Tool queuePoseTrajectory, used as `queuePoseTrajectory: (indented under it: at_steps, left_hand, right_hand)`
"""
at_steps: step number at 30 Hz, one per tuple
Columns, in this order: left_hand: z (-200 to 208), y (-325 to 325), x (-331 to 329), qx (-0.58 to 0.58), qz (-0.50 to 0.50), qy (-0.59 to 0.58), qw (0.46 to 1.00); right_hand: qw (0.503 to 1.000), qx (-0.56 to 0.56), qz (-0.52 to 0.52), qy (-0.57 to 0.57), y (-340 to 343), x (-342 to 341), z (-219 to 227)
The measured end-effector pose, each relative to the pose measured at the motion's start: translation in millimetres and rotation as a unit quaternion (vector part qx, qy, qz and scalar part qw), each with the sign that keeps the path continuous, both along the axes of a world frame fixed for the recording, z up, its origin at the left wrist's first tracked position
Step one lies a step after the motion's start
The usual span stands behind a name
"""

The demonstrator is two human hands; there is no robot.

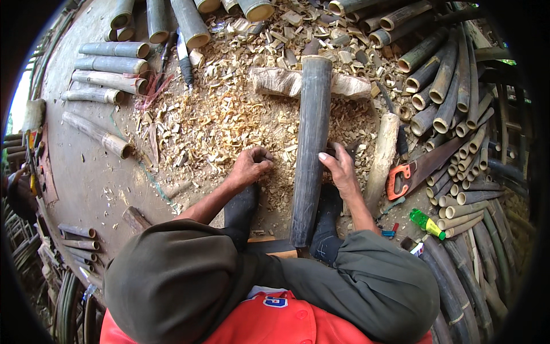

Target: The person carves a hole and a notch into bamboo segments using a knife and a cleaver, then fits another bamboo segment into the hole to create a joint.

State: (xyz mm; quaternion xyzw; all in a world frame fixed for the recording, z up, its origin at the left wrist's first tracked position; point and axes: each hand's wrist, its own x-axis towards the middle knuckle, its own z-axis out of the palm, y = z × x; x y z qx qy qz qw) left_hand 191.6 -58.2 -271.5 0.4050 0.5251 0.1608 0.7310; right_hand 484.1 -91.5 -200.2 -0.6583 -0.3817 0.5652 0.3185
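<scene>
A long grey bamboo tube (312,143) stretches away from between my feet, its far part resting across a pale rough log (278,82). My right hand (344,169) holds the tube's right side, the thumb on its surface and the fingers partly hidden along its edge. To the left of the tube, my left hand (253,165) hovers over the shavings with its fingers curled in. Whether anything small sits in those fingers cannot be seen. Wood chips and shavings (212,120) cover the ground around both hands.
A knife (184,60) lies at the far left among cut bamboo pieces (114,64). On the right are a peeled pole (382,157), a saw with an orange handle (401,180), a green bottle (427,222) and stacked bamboo (452,80). My feet flank the tube.
</scene>
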Motion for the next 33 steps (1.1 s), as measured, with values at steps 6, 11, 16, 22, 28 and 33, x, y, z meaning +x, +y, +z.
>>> queuePoseTrajectory:
  at_steps: [6,11,16,22,28,33]
  left_hand:
    - [-5.5,-1.6,-5.8,0.026,0.013,-0.018,0.999]
    - [-1.8,-2.0,-0.9,0.038,0.009,-0.002,0.999]
    - [4.6,1.2,1.1,0.037,-0.008,0.032,0.999]
    - [-1.6,-2.1,-1.3,0.033,0.007,0.013,0.999]
    - [8.7,0.6,1.7,-0.001,0.016,0.010,1.000]
    - [1.6,-3.3,-1.0,0.042,0.022,0.002,0.999]
  right_hand:
    - [0.990,-0.003,0.059,-0.130,20.2,-21.3,6.9]
    - [0.991,0.006,0.093,-0.096,19.0,4.5,0.8]
    - [0.996,0.020,0.080,-0.037,17.5,9.8,0.6]
    - [0.993,0.032,0.020,0.108,10.4,-9.9,-8.4]
    - [0.994,-0.021,-0.026,0.102,13.0,-19.3,-5.6]
    - [0.965,0.066,0.028,-0.253,-2.5,-39.0,-18.8]
